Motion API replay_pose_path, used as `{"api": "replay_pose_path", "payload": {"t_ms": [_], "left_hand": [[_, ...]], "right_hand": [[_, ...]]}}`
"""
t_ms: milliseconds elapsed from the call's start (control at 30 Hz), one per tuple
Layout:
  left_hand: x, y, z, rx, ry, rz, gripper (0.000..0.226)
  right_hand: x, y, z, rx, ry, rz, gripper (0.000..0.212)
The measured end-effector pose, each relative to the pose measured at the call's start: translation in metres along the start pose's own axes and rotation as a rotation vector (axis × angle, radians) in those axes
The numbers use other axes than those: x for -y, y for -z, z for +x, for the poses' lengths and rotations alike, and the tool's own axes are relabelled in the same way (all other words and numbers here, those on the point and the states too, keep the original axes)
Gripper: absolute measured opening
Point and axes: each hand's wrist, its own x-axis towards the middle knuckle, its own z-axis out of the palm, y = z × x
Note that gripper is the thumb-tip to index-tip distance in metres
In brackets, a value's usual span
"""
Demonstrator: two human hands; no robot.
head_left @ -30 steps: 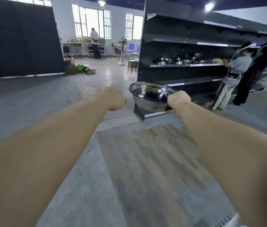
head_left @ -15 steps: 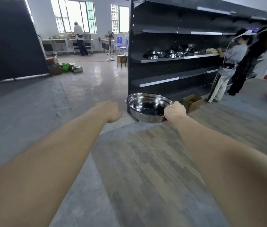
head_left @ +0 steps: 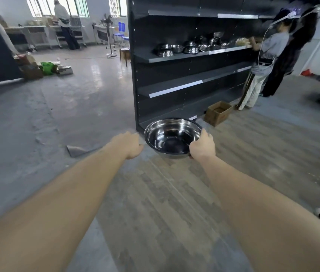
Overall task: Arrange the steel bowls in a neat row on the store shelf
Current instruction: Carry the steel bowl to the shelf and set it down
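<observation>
Nearest: two bare forearms, stretched forward over wood-pattern flooring (head_left: 175, 203).

Right hand (head_left: 202, 146): curled over the near-right rim of one steel bowl (head_left: 172, 137), thumb on the rim, fingers under the wall. Bowl held upright, mouth up, empty, carried in the air above the floor, in front of the shelf unit's near corner.

Left hand (head_left: 130, 145): just beside the bowl's left wall, apart from it, holding nothing; fingers turned down and away, so spread not determinable.

Beyond: shelf unit (head_left: 175, 89), dark, several tiers. Middle shelf (head_left: 178, 56) carrying a cluster of steel bowls (head_left: 186, 48), some stacked or overlapping, bunched rather than lined up; exact number not readable, more than five at a guess. Lower tiers bare as far as visible.

On the floor by the unit's base: one open cardboard box (head_left: 218, 112).

At the unit's far end: two people (head_left: 267, 55) standing close together, one reaching to the shelf.

Farthest: one person (head_left: 64, 26) at the work tables (head_left: 35, 34) under the windows; floor clutter including one green bag (head_left: 47, 68).

Progress, as judged: early. One bowl in transit, not yet shelved; bowls on the shelf not yet in a neat row. Remaining: placing the carried bowl and straightening the cluster.
</observation>
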Motion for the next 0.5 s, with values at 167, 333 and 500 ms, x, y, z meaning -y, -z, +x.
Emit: {"api": "replay_pose_path", "payload": {"t_ms": [167, 333, 500], "left_hand": [[0.004, -0.005, 0.097, -0.018, -0.023, 0.005, 0.046], [0.018, -0.011, 0.217, 0.02, -0.071, -0.015, 0.05], [0.033, 0.014, 0.325, 0.055, -0.079, -0.012, 0.045]], "right_hand": [[0.004, -0.038, 0.08, -0.007, -0.018, -0.002, 0.062], [0.017, -0.083, 0.169, -0.01, -0.053, -0.011, 0.07], [0.045, -0.112, 0.254, 0.013, -0.083, -0.01, 0.07]]}}
